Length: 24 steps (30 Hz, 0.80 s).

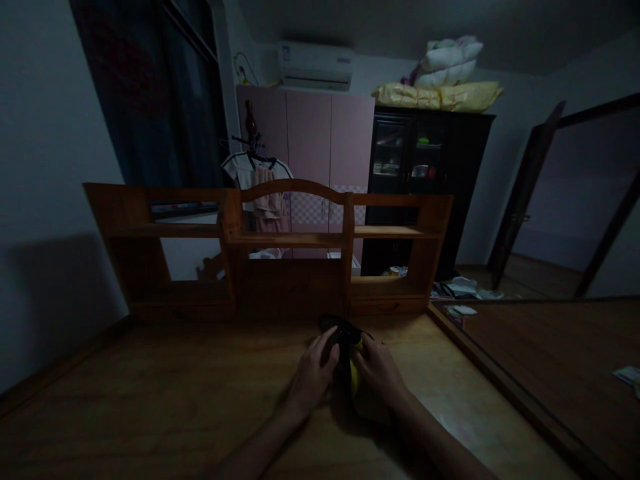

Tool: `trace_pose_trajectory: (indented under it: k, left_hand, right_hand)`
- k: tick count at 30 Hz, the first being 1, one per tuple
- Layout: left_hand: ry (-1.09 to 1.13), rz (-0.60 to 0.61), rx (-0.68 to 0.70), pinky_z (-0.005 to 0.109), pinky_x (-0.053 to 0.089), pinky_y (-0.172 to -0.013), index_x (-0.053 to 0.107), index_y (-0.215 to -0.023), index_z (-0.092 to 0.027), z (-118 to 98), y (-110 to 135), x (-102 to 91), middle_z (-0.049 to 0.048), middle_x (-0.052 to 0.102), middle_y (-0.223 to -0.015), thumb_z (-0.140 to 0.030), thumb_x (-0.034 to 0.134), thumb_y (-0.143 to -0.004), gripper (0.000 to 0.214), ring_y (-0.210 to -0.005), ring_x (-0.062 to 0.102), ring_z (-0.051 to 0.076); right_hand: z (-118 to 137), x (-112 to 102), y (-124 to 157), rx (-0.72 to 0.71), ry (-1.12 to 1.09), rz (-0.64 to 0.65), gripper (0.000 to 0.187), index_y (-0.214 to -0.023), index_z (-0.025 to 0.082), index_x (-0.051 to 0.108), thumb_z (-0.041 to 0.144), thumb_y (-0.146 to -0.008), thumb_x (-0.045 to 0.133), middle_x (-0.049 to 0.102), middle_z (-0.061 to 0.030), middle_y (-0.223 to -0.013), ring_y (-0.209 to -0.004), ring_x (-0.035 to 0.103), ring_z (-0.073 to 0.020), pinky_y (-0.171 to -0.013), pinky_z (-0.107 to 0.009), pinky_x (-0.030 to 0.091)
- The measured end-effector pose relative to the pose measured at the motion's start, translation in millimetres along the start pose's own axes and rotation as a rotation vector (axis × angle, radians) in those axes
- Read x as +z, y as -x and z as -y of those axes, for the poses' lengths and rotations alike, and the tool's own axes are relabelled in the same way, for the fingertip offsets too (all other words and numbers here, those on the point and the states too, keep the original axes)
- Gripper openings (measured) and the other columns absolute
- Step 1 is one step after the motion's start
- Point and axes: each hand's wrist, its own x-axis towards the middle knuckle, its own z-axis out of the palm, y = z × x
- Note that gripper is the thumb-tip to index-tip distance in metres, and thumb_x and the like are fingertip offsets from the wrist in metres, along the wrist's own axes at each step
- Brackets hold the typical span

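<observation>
A dark, limp black thing (345, 331) lies on the wooden bed-like surface; the dim light hides its exact kind. Along its right side shows a yellow piece (355, 370), and I cannot tell whether it is part of the black thing. My left hand (319, 363) has its fingers curled on the left side of the black thing, thumb toward the middle. With bent fingers, my right hand (379, 363) grips the yellow piece from the right. Both hands are close together, and a shadow covers the surface beneath them.
A wooden headboard (287, 241) with shelves and drawers stands just beyond the hands. A raised wooden edge (493, 360) runs along the right. Farther back are a pink wardrobe (309, 137), a dark cabinet (463, 160), hanging clothes (267, 193) and an open door (525, 193).
</observation>
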Motion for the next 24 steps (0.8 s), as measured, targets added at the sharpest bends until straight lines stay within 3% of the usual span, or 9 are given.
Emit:
trace_pose_trajectory:
  k: [6, 16, 24]
  left_hand:
    - [0.064, -0.045, -0.038, 0.035, 0.045, -0.093, 0.044, -0.127, -0.023, 1.7, 4.1, 0.4, 0.0078, 0.060, -0.118, -0.043, 0.040, -0.094, 0.039, -0.110, 0.057, 0.020]
    - [0.001, 0.003, -0.001, 0.035, 0.044, -0.091, 0.042, -0.114, -0.024, -0.9, 6.7, 1.3, 0.0041, 0.058, -0.106, -0.045, 0.047, -0.090, 0.032, -0.100, 0.057, 0.019]
    - [-0.058, 0.077, 0.000, 0.034, 0.045, -0.086, 0.041, -0.103, -0.023, -6.3, 9.2, -3.0, 0.0022, 0.056, -0.099, -0.045, 0.049, -0.088, 0.028, -0.093, 0.057, 0.018]
  right_hand:
    - [7.1, -1.5, 0.5, -0.128, -0.074, 0.066, 0.033, -0.118, 0.019, 0.051, 0.019, -0.085, 0.049, 0.066, -0.0087, -0.104, -0.094, 0.061, -0.0221, -0.079, -0.030, 0.044]
    - [3.4, -2.9, 0.3, -0.209, -0.107, 0.195, 0.037, -0.122, 0.021, 0.046, 0.012, -0.086, 0.043, 0.063, -0.0084, -0.108, -0.098, 0.060, -0.0206, -0.081, -0.030, 0.046]
    - [4.5, -9.2, 0.7, -0.234, 0.124, 0.238, 0.042, -0.131, 0.021, 0.042, 0.014, -0.090, 0.041, 0.061, -0.0097, -0.117, -0.092, 0.062, -0.0195, -0.075, -0.028, 0.047]
